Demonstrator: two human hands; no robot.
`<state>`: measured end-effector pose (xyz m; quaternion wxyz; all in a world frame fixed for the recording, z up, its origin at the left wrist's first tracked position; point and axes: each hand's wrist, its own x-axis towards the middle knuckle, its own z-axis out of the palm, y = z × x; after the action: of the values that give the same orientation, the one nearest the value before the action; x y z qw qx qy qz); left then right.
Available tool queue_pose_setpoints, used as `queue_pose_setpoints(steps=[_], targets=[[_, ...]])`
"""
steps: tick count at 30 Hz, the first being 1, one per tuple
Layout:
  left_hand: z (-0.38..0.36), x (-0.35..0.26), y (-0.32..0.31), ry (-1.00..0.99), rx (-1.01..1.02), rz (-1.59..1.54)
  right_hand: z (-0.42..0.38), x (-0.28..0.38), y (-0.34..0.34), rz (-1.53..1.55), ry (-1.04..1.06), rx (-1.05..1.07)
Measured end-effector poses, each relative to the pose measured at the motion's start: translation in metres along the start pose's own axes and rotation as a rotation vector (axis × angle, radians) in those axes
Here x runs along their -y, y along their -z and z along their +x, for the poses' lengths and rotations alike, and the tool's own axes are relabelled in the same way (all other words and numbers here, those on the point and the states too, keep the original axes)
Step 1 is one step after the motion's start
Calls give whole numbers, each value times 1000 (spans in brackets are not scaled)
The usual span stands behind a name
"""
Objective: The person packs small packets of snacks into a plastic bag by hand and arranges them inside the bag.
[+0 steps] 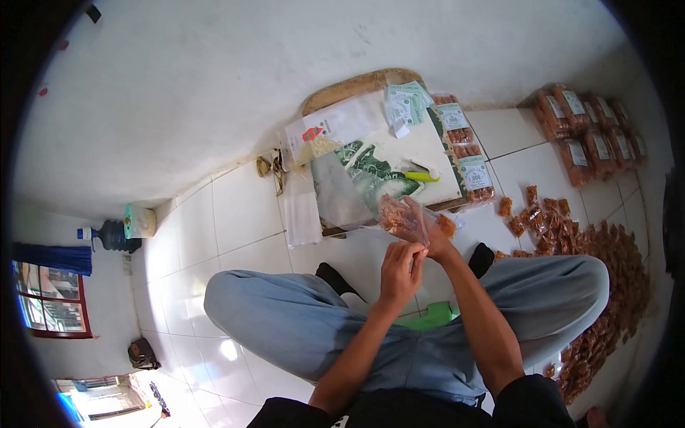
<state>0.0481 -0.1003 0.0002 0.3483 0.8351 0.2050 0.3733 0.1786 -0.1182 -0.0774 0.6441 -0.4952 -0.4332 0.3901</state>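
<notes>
A clear plastic bag (399, 214) with orange-brown snack packets at its far end is between my hands, over the near edge of a low table. My left hand (402, 271) is closed, pinching the bag's mouth. My right hand (431, 235) reaches along the bag with its fingers curled around the packets; plastic overlaps part of it. Close by on the white tabletop (428, 153) lies a yellow-green handled tool (422, 175), its kind unclear. Flat clear plastic bags (335, 192) lie to the left. One small snack packet (447, 226) sits just right of my right hand.
Printed labels (408, 103) lie on the table's back part. Filled, labelled packs (471, 167) line its right side, and more packs (592, 128) are stacked by the wall. A large heap of small packets (614, 299) spreads beside my right knee. A green object (433, 316) is between my legs.
</notes>
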Motion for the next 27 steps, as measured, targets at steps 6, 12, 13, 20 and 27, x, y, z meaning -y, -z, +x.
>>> queue_pose_setpoints(steps=[6, 12, 13, 20, 27], targets=[[2, 1, 5, 18, 27, -2, 19, -2, 7, -182, -251, -45], [4, -9, 5, 92, 19, -30, 47, 32, -9, 224, -489, -92], [5, -12, 4, 111, 10, -43, 51, 35, -9, 231, -484, -91], [22, -34, -4, 166, 154, -136, 55, -3, -24, -53, -303, 129], [40, -35, 16, 233, 379, -201, 80, -31, -24, 340, -306, 106]])
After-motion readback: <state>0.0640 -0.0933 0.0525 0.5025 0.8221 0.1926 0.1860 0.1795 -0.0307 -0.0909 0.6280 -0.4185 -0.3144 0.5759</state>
